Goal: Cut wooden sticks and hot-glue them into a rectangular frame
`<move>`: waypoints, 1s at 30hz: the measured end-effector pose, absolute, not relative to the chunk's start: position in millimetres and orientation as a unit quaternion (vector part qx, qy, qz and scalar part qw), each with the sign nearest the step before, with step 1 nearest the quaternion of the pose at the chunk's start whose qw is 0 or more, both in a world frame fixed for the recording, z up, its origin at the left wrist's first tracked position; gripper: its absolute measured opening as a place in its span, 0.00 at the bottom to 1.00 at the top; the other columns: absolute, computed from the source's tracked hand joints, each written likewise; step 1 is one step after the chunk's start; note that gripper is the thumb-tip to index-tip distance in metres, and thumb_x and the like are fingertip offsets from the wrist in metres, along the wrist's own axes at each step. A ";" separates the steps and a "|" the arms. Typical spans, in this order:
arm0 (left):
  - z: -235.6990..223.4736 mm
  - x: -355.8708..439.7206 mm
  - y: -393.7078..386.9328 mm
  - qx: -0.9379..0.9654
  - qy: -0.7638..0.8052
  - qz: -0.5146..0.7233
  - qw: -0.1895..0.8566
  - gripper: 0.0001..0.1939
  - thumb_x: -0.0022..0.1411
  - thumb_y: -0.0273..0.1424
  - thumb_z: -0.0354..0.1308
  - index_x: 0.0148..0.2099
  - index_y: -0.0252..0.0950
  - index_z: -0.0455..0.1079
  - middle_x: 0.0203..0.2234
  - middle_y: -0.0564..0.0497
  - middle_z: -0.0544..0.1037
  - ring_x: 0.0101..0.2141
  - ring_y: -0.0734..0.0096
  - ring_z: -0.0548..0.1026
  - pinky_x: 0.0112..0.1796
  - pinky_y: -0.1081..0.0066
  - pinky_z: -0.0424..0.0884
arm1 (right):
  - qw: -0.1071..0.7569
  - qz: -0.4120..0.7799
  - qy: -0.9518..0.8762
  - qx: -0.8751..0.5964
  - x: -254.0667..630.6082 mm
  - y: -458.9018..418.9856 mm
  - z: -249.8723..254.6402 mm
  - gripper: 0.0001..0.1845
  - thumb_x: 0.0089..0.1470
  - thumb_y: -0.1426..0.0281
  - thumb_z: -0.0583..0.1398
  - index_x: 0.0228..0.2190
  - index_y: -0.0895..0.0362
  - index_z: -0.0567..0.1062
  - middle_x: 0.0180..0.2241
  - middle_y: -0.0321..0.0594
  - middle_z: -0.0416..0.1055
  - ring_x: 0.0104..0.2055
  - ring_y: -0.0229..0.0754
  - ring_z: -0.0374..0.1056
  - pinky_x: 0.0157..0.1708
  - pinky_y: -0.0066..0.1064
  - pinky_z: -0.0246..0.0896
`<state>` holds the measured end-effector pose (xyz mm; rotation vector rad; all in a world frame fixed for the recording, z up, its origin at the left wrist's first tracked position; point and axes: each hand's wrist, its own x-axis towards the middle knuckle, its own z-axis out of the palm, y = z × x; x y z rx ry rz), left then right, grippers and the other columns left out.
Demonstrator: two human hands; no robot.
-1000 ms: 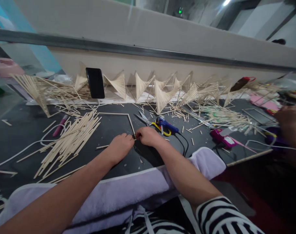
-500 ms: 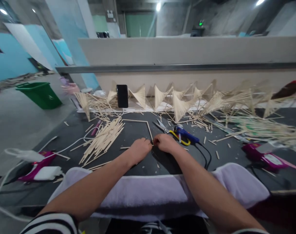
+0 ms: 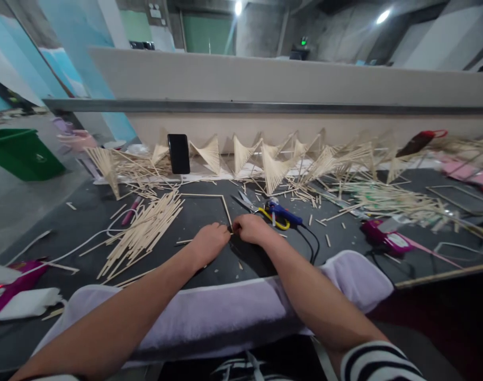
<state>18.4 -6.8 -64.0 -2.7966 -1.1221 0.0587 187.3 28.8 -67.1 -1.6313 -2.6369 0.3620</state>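
My left hand (image 3: 208, 242) and my right hand (image 3: 251, 229) rest knuckles-up on the dark table (image 3: 66, 227), fingertips meeting at the near end of a thin wooden stick frame (image 3: 209, 196). Both hands are closed in a pinch on that corner of the frame. The frame runs away from my hands, then bends left at its far corner. A loose pile of wooden sticks (image 3: 144, 230) lies just left of my left hand. Scissors with yellow handles (image 3: 261, 209) and a blue glue gun (image 3: 285, 213) lie just beyond my right hand.
Finished fan-shaped stick structures (image 3: 273, 164) line the back wall, with a black phone (image 3: 178, 153) leaning among them. A magenta glue gun (image 3: 384, 239) lies at the right, another (image 3: 11, 288) at the far left. A lilac towel (image 3: 209, 312) pads the table's near edge. A green bin (image 3: 21, 151) stands at the left.
The camera swung left and then partly back. My hands stay pinched on the same corner of the stick frame; the other person's hand at the right is out of view.
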 end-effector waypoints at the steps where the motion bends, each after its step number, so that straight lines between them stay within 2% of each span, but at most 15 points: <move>1: -64.1 18.3 -6.5 -0.925 -0.373 0.019 0.065 0.09 0.59 0.22 0.47 0.38 0.33 0.67 0.34 0.45 0.71 0.37 0.66 0.67 0.36 0.67 0.65 | 0.010 0.118 -0.844 -0.522 187.4 29.3 -67.1 0.13 0.45 0.73 0.55 0.32 0.51 0.76 0.36 0.37 0.74 0.39 0.40 0.68 0.32 0.25 0.56; 19: -62.2 19.0 -5.8 -0.921 -0.381 0.034 0.071 0.10 0.59 0.23 0.45 0.37 0.33 0.67 0.33 0.46 0.71 0.36 0.66 0.67 0.35 0.69 0.65 | 0.040 0.152 -0.857 -0.491 192.2 36.2 -71.3 0.13 0.42 0.74 0.55 0.31 0.53 0.76 0.32 0.36 0.74 0.33 0.37 0.67 0.27 0.23 0.53; 30: -66.3 19.1 -4.0 -0.925 -0.368 0.018 0.089 0.09 0.59 0.22 0.46 0.37 0.33 0.68 0.32 0.46 0.71 0.35 0.64 0.68 0.33 0.68 0.66 | 0.050 0.135 -0.857 -0.495 191.4 34.7 -75.4 0.12 0.43 0.74 0.56 0.31 0.53 0.76 0.32 0.37 0.74 0.34 0.38 0.66 0.28 0.24 0.52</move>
